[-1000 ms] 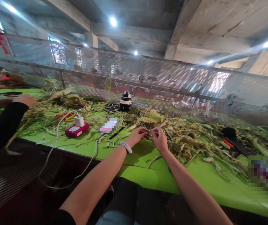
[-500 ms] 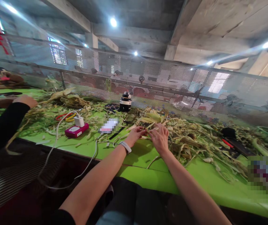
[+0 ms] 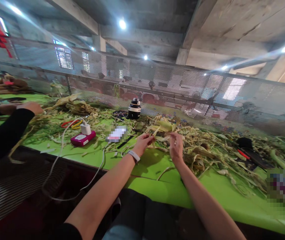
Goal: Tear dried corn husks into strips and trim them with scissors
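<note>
My left hand [image 3: 143, 145], with a pale band on its wrist, is closed in a pinch on a narrow strip of dried corn husk [image 3: 153, 141]. To its right my right hand [image 3: 176, 148] is held upright with its fingers curled. A pale piece of husk seems to run across to its fingertips; the grip itself is partly hidden. Just behind both hands lies a larger bunch of yellow-green corn husks [image 3: 164, 125]. The green tabletop [image 3: 154, 166] shows below the hands.
Loose husk scraps [image 3: 207, 153] cover the table's right side. A black-and-white jar [image 3: 134, 109], a blurred phone [image 3: 117, 134] on a cable and a magenta box [image 3: 83, 138] with a white plug stand leftward. A mesh screen [image 3: 157, 86] runs behind. A co-worker's hands [image 3: 29, 107] are far left.
My right hand has moved right, away from the left, and turned more upright. My left hand stays nearly in place, with the husk strip now showing more clearly at its fingertips.
</note>
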Motion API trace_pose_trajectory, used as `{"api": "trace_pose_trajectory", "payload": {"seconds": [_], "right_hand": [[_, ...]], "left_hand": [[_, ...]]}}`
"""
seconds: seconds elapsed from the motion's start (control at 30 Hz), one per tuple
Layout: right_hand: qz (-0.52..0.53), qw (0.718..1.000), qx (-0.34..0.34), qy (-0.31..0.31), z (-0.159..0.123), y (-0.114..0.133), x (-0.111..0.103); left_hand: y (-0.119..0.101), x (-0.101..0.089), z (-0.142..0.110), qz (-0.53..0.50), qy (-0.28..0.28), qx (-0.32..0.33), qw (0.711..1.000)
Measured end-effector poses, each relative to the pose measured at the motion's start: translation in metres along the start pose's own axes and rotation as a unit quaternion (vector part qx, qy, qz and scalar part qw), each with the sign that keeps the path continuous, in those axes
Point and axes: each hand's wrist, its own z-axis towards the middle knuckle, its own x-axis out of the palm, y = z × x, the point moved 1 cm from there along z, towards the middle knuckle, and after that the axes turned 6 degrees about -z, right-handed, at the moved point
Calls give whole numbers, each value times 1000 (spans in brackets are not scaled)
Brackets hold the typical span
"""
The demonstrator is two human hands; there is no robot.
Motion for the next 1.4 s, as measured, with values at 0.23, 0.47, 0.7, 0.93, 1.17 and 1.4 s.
{"api": "trace_pose_trajectory", "payload": {"seconds": [0.23, 0.47, 0.7, 0.93, 1.17, 1.4], "right_hand": [[224, 948, 143, 175, -3, -16, 14], [261, 941, 119, 177, -4, 1, 15], [193, 954, 8, 228, -8, 5, 12], [97, 961, -93, 243, -5, 16, 4], [42, 958, -136, 248, -7, 21, 1], [-59, 960, -190, 195, -8, 22, 0]], "left_hand": [[-7, 5, -5, -61, -31, -49, 996], [-5, 6, -8, 13, 10, -49, 999], [0, 0, -4, 45, 21, -36, 998], [3, -3, 0, 103, 47, -26, 993], [7, -6, 3, 123, 76, -12, 989], [4, -1, -3, 110, 121, -27, 986]]}}
